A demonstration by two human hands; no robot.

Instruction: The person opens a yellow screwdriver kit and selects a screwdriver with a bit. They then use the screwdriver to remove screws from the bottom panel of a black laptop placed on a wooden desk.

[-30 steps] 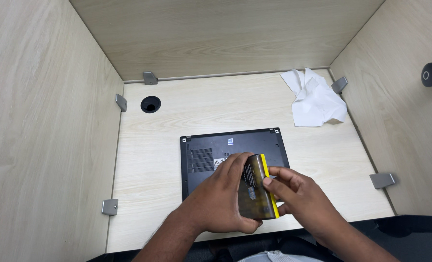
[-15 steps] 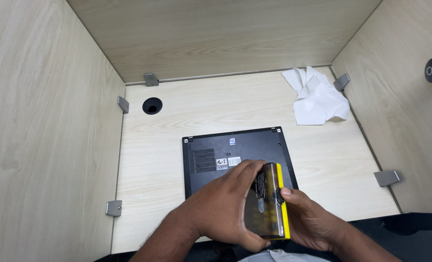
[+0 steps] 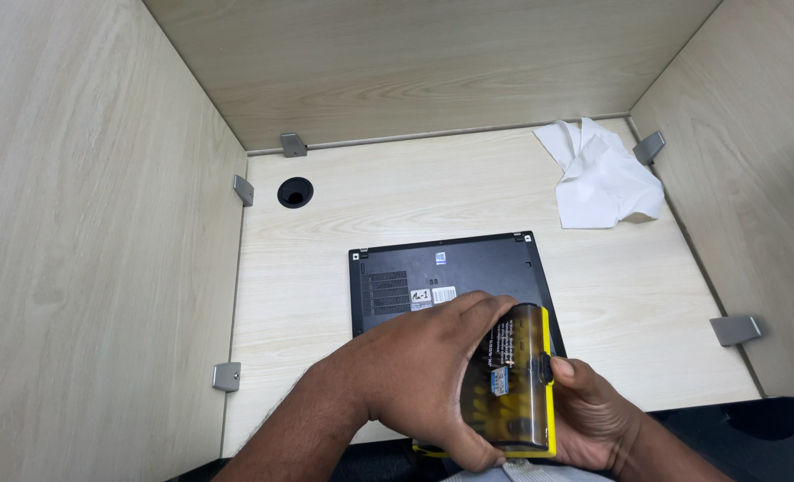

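Observation:
A black laptop [image 3: 450, 268] lies upside down on the light wood desk [image 3: 325, 295], its underside with vents and small labels facing up. Over its near edge both hands hold a small case [image 3: 515, 379] with a smoky see-through lid and yellow trim. My left hand [image 3: 415, 375] wraps over the case from the left side. My right hand [image 3: 589, 415] supports it from the right and below, thumb on the black latch at the yellow edge. The case's contents are not discernible.
A crumpled white cloth [image 3: 602, 178] sits at the far right corner. A round cable hole [image 3: 295, 192] is at the far left. Wood partition walls enclose the desk on three sides, with several metal brackets [image 3: 735, 330] along their base.
Both hands and the case have drawn back toward me and lower over the laptop's near edge. The case now shows its see-through lid more fully. The laptop has not moved.

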